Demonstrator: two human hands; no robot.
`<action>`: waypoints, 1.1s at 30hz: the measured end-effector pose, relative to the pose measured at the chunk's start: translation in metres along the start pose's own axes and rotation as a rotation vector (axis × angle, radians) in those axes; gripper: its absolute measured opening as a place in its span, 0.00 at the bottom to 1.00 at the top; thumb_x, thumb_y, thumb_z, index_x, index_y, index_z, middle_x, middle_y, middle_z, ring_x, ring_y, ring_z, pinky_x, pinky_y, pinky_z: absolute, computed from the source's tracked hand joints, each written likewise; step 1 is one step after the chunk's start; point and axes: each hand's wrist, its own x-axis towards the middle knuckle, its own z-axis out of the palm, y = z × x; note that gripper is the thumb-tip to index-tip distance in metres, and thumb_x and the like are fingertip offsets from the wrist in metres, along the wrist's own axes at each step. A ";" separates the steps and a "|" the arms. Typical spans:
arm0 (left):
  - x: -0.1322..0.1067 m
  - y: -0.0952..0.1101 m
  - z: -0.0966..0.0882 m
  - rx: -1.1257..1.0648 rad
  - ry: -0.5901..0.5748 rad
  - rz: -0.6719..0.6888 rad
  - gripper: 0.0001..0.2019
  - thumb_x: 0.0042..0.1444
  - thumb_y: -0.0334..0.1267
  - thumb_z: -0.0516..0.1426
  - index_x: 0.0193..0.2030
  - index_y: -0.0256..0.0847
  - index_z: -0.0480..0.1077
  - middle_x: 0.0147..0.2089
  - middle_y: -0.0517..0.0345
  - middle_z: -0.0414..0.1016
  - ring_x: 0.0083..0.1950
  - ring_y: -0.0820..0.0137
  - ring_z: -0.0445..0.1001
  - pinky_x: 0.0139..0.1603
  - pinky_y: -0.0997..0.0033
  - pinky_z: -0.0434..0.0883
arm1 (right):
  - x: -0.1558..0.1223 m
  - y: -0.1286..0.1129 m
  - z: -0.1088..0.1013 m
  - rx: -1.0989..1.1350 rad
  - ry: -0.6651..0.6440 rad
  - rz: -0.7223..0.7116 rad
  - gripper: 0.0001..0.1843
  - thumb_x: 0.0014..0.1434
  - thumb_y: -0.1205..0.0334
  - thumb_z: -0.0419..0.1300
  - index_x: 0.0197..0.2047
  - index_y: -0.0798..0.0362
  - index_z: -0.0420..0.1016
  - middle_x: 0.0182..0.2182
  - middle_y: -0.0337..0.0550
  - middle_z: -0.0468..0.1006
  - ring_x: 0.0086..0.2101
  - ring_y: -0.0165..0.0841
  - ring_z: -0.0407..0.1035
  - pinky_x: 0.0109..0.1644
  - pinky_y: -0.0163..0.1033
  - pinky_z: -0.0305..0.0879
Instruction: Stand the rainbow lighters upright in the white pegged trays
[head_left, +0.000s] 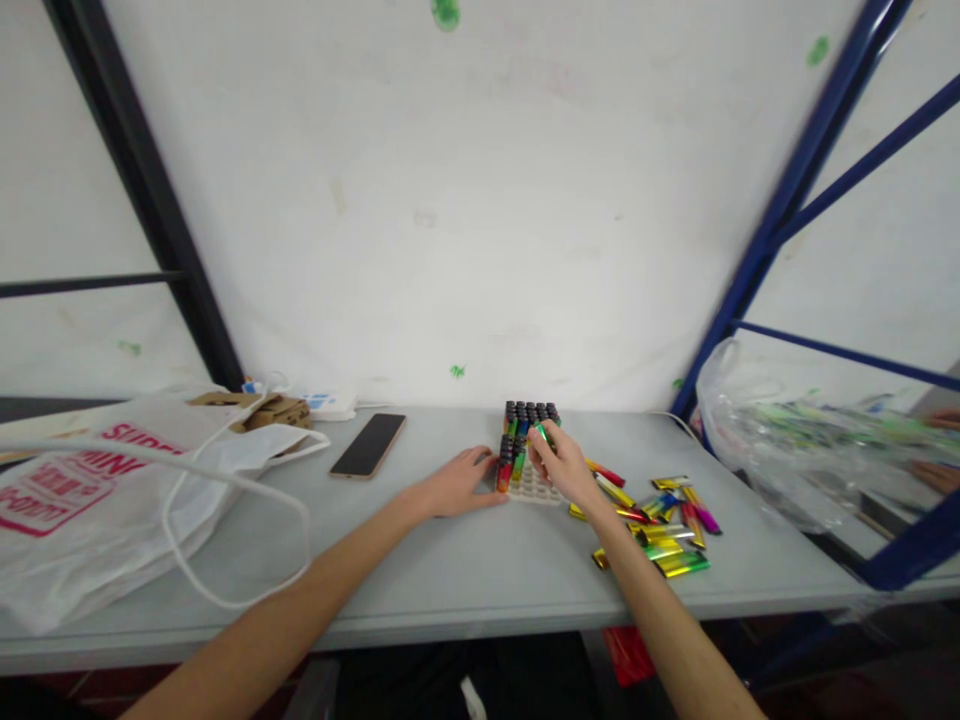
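Upright lighters (pixel 531 412) with black tops stand in the back rows and left side of a pale slotted tray (pixel 536 490). My right hand (pixel 559 460) is over the tray, its fingers pinched round a green lighter (pixel 541 432). At the tray's left edge, my left hand (pixel 459 483) rests on the table with thumb and fingers apart, touching the tray's side near a red lighter (pixel 505 474). To the right lies a loose pile of shiny multicoloured lighters (pixel 660 530), partly behind my right forearm.
A phone (pixel 369 446) lies left of my left hand. Further left are a white plastic bag (pixel 112 490), a cardboard piece (pixel 277 411) and a looping white cable (pixel 304 520). A clear plastic bag (pixel 772 450) sits by the blue rack post (pixel 750 265) at right.
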 end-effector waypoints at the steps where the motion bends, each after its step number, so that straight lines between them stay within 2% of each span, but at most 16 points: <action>1: 0.000 0.000 0.000 0.002 -0.001 0.001 0.28 0.66 0.59 0.59 0.62 0.38 0.69 0.63 0.39 0.70 0.63 0.49 0.71 0.68 0.50 0.68 | 0.000 -0.004 -0.004 -0.050 -0.016 -0.053 0.26 0.71 0.35 0.47 0.38 0.49 0.68 0.27 0.36 0.72 0.27 0.32 0.66 0.33 0.36 0.64; 3: 0.000 -0.001 0.001 -0.002 -0.001 0.001 0.28 0.66 0.59 0.60 0.62 0.39 0.69 0.63 0.39 0.70 0.63 0.49 0.71 0.68 0.49 0.68 | 0.001 -0.010 -0.013 -0.189 -0.021 -0.192 0.26 0.71 0.37 0.51 0.37 0.50 0.72 0.34 0.43 0.76 0.35 0.35 0.71 0.43 0.38 0.66; 5: 0.000 -0.001 0.001 -0.008 -0.002 0.002 0.28 0.66 0.58 0.60 0.62 0.39 0.69 0.62 0.40 0.70 0.63 0.49 0.71 0.68 0.50 0.69 | 0.000 -0.015 -0.020 -0.321 -0.033 -0.280 0.27 0.70 0.38 0.54 0.32 0.52 0.74 0.35 0.45 0.77 0.38 0.37 0.70 0.46 0.40 0.65; 8: 0.000 -0.001 0.001 -0.010 0.002 0.002 0.28 0.66 0.58 0.60 0.63 0.40 0.68 0.62 0.41 0.71 0.62 0.49 0.71 0.67 0.50 0.69 | -0.002 -0.014 -0.023 -0.396 -0.054 -0.210 0.29 0.70 0.39 0.54 0.26 0.51 0.70 0.25 0.40 0.72 0.29 0.33 0.65 0.37 0.38 0.61; 11: 0.000 0.000 0.001 -0.022 0.010 0.005 0.29 0.65 0.58 0.60 0.64 0.40 0.68 0.62 0.41 0.71 0.63 0.49 0.71 0.67 0.49 0.69 | -0.005 -0.011 -0.017 -0.372 -0.100 -0.126 0.28 0.70 0.40 0.55 0.25 0.51 0.69 0.20 0.37 0.71 0.24 0.31 0.62 0.31 0.36 0.56; 14: -0.001 0.001 0.000 -0.033 0.020 0.004 0.28 0.65 0.58 0.60 0.63 0.40 0.68 0.63 0.40 0.70 0.64 0.48 0.70 0.67 0.49 0.69 | -0.004 -0.016 -0.016 -0.389 -0.179 -0.166 0.26 0.71 0.42 0.56 0.28 0.52 0.73 0.22 0.39 0.76 0.24 0.32 0.65 0.32 0.36 0.57; 18: -0.001 0.001 -0.001 -0.026 0.001 -0.008 0.29 0.65 0.57 0.61 0.64 0.39 0.68 0.64 0.39 0.70 0.64 0.48 0.70 0.68 0.49 0.68 | -0.001 -0.021 -0.025 -0.428 -0.225 -0.166 0.23 0.71 0.45 0.57 0.30 0.53 0.77 0.24 0.42 0.80 0.25 0.34 0.70 0.33 0.36 0.58; 23: 0.000 -0.001 0.001 -0.038 0.002 -0.018 0.30 0.64 0.59 0.61 0.64 0.41 0.69 0.64 0.40 0.70 0.66 0.47 0.70 0.69 0.48 0.67 | 0.002 -0.004 -0.024 -0.316 -0.367 -0.105 0.21 0.70 0.47 0.58 0.34 0.53 0.80 0.28 0.43 0.84 0.28 0.36 0.75 0.34 0.35 0.65; 26: 0.000 -0.001 0.002 -0.042 0.005 -0.010 0.30 0.64 0.58 0.61 0.64 0.41 0.68 0.64 0.40 0.70 0.66 0.47 0.70 0.70 0.48 0.67 | 0.003 -0.001 -0.013 -0.436 -0.362 -0.091 0.19 0.71 0.49 0.59 0.34 0.53 0.80 0.28 0.45 0.84 0.28 0.36 0.75 0.34 0.36 0.65; 29: 0.000 0.000 0.001 -0.039 0.007 -0.009 0.29 0.65 0.57 0.61 0.64 0.40 0.69 0.63 0.40 0.70 0.65 0.48 0.70 0.70 0.49 0.67 | 0.002 -0.005 -0.004 -0.673 -0.272 -0.065 0.16 0.67 0.52 0.65 0.33 0.54 0.80 0.30 0.51 0.84 0.31 0.39 0.76 0.36 0.37 0.64; 31: 0.000 0.001 0.000 -0.038 0.011 -0.009 0.29 0.65 0.58 0.61 0.63 0.39 0.69 0.63 0.39 0.70 0.65 0.47 0.70 0.69 0.49 0.67 | -0.001 -0.008 -0.008 -0.718 -0.268 -0.037 0.15 0.64 0.52 0.67 0.32 0.54 0.80 0.30 0.52 0.83 0.31 0.40 0.76 0.35 0.38 0.64; 33: -0.001 0.001 0.000 -0.040 0.011 -0.006 0.29 0.65 0.58 0.60 0.64 0.39 0.68 0.64 0.39 0.70 0.65 0.47 0.70 0.69 0.49 0.68 | -0.004 -0.007 -0.022 -0.632 -0.338 -0.011 0.14 0.64 0.52 0.67 0.34 0.54 0.81 0.29 0.48 0.83 0.30 0.38 0.75 0.34 0.37 0.63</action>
